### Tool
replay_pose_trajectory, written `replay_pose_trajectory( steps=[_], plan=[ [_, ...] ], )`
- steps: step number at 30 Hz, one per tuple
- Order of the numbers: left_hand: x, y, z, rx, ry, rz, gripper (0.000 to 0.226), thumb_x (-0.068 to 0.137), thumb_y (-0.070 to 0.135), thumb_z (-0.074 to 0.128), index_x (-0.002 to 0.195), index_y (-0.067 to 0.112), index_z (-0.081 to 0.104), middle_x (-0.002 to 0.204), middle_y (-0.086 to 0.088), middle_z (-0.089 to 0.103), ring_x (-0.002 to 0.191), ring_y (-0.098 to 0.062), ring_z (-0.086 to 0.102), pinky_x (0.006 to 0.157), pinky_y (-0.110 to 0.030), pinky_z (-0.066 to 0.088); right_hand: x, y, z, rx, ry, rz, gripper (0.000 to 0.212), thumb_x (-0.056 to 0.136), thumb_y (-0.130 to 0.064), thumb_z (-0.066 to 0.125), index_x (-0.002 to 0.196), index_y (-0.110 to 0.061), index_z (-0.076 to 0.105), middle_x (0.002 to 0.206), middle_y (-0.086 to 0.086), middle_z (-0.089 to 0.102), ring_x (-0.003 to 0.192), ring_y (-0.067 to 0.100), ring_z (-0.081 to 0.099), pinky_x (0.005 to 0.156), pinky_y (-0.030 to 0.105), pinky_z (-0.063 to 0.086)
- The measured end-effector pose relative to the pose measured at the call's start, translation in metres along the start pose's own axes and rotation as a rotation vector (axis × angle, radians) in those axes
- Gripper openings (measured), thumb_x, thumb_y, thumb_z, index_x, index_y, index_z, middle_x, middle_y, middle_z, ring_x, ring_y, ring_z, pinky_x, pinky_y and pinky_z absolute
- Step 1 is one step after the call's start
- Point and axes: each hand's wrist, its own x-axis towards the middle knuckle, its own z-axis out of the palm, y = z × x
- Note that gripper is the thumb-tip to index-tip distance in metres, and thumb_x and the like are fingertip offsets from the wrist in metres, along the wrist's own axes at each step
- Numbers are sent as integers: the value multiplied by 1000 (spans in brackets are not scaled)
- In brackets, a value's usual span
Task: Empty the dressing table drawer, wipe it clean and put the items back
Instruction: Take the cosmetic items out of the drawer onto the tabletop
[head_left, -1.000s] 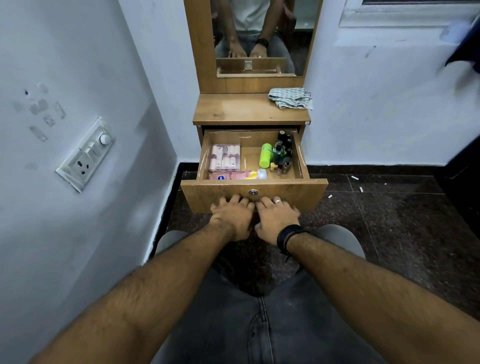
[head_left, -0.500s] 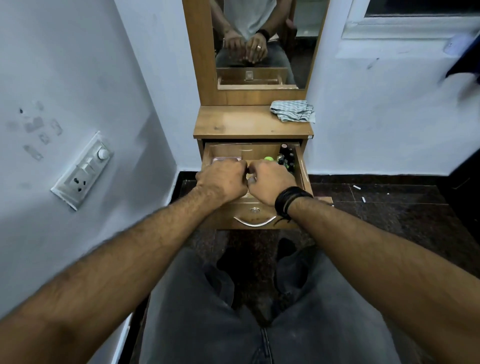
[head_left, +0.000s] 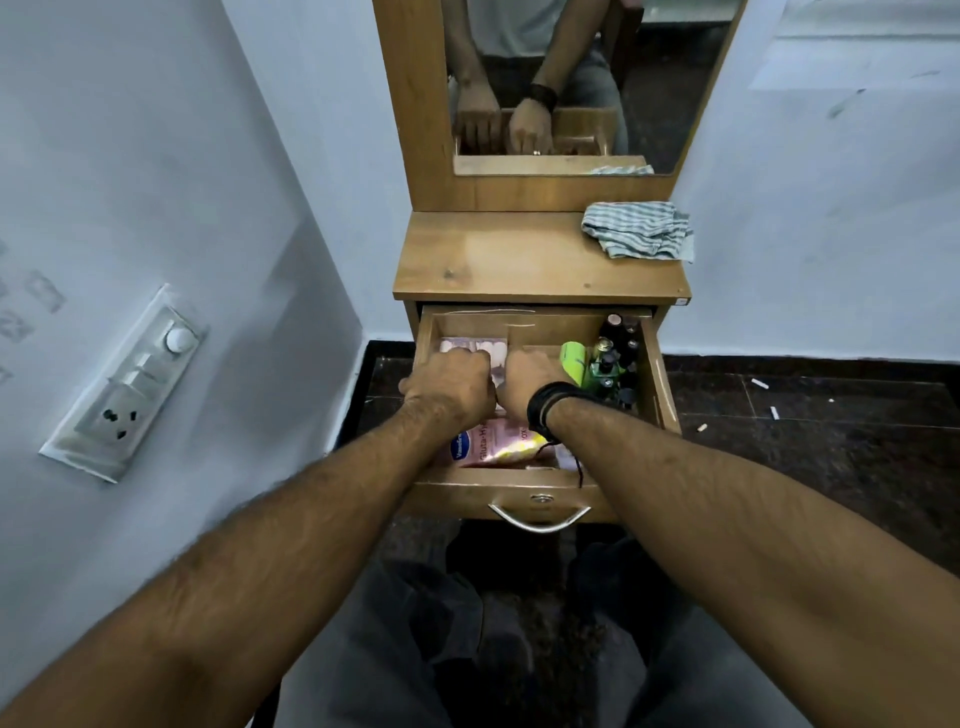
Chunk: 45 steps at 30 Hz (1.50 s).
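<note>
While the person sat facing the dressing table, both forearms reached down into the open drawer (head_left: 662, 387). Nearest, under the wrists, lay a pink lotion tube (head_left: 496, 441) along the drawer's front. The left hand (head_left: 449, 387) and right hand (head_left: 527, 382) were side by side, fingers curled down onto a clear case of pale rollers (head_left: 475, 347); whether they actually gripped it I could not tell. Just right of the right hand's fingers lay a green tube (head_left: 573, 358), with dark little bottles (head_left: 615, 353) beyond it. Farther off, past the fingertips, a striped cloth (head_left: 639, 228) rested on the tabletop (head_left: 519, 260) below the mirror (head_left: 649, 104).
</note>
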Motion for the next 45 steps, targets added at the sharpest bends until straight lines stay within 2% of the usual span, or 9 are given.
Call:
replay_pose_trajectory(
  steps=[9,13,20,25,30,33,38,42,45],
  plan=[
    [16,-12,10,-8,28,-46,21,95,36,54,108,21,59,98,-2,59,85,-23,52,81,-52,56,38,-11,6,118,-62,79,18,92,-27,57,94,-12,67,105,14,70,94,34,67,69,30,44],
    [17,-17,12,-33,9,-42,24,93,40,56,109,23,61,89,2,50,84,-23,52,81,-54,56,48,-18,-2,354,-128,169,25,91,-16,60,68,-12,51,73,5,56,59,19,52,49,24,35],
    [10,-23,11,-34,28,-10,31,96,46,50,113,21,60,92,1,53,85,-22,57,80,-53,57,44,-10,-10,569,-203,307,13,93,-11,62,105,-6,65,70,4,52,56,16,48,50,27,40],
    [1,-30,2,-11,47,8,41,94,54,49,119,22,58,94,1,51,85,-20,53,79,-52,57,31,-7,-18,719,-263,359,33,95,-13,60,126,-3,60,106,18,68,90,29,66,83,42,57],
    [-8,-41,-14,51,-9,43,73,82,77,49,132,24,54,110,-3,65,92,-24,58,84,-46,56,12,2,-34,817,-192,389,27,94,-15,60,119,-8,67,69,5,65,42,15,56,50,21,47],
    [-11,-48,-23,82,-66,58,84,75,86,51,134,27,50,115,-1,67,93,-23,59,77,-37,51,0,11,-48,886,-242,428,26,91,-22,62,113,-12,72,69,4,67,42,13,56,55,24,46],
    [-10,-60,-39,-160,-89,187,93,78,71,69,150,20,39,136,-5,60,116,-25,59,85,-30,45,-8,11,-79,1084,-351,429,16,93,-22,61,101,-16,73,68,1,66,57,13,57,57,27,44],
    [-2,-77,-54,-443,87,228,86,78,56,79,148,21,44,132,-2,63,100,-14,60,78,-23,43,5,-5,-103,1162,-279,397,21,98,-21,56,81,-18,67,52,-7,37,40,11,28,46,18,43],
    [11,-87,-62,-598,161,193,83,79,51,81,148,24,44,118,6,63,96,-15,67,70,-20,49,19,-26,-107,1106,-162,322,14,96,-25,62,87,-16,67,57,-1,52,43,12,43,51,24,52]
  ],
)
